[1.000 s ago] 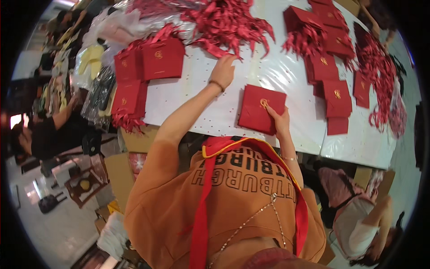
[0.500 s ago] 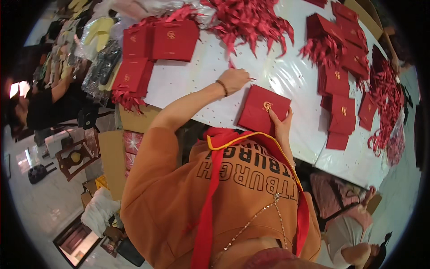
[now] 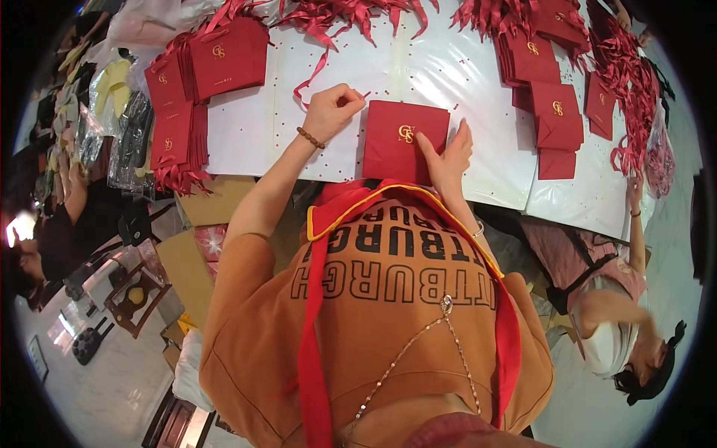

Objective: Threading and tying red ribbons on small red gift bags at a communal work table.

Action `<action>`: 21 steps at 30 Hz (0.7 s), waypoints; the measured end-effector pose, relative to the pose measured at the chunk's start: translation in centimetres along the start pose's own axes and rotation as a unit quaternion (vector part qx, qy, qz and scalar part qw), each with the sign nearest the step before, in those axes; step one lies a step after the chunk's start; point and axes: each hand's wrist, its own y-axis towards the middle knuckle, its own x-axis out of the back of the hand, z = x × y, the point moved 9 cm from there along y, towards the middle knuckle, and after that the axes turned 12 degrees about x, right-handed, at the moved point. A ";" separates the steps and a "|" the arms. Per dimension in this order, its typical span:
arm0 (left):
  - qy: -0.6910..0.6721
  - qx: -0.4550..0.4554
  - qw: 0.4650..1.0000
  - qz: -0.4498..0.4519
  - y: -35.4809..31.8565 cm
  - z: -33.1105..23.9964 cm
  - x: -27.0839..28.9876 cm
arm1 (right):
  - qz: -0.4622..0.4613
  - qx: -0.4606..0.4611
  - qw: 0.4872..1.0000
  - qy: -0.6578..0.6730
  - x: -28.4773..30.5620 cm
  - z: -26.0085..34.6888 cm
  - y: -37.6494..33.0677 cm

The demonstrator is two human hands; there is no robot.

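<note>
Sweatshirt: orange (image 3: 388,358), nearest, below both hands; red strap (image 3: 317,351) over it.
Right hand (image 3: 449,166): spread, thumb on the face of the red bag, fingers past its right edge. Can't tell if they press on it.
Red bag (image 3: 392,153): flat on the table between the hands, under the right thumb, gold mark on front; just right of the left fingertips.
Left hand (image 3: 332,112): thumb and fingertips pinching a thin red ribbon (image 3: 297,91), end poking out toward the bag. Bead bracelet (image 3: 310,137) on that wrist.
Table cover: white (image 3: 243,138), red-speckled, under and around both hands.
Left stacks: red bags (image 3: 228,60), beyond and left of left hand.
Right stacks: red bags (image 3: 559,123), well right of right hand.
Ribbon heap: red (image 3: 366,9), beyond both hands; ribbon trails from it to left hand.
Far-right ribbons: red pile (image 3: 624,82), past right stacks.
Others: person in pink top (image 3: 624,278), right and below right hand; person in black (image 3: 60,231), far left of left hand.
</note>
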 end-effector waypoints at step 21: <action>0.008 0.138 0.990 0.013 -2.3 3.5 -3.4 | 0.194 0.351 0.903 -0.158 -4.9 8.8 2.8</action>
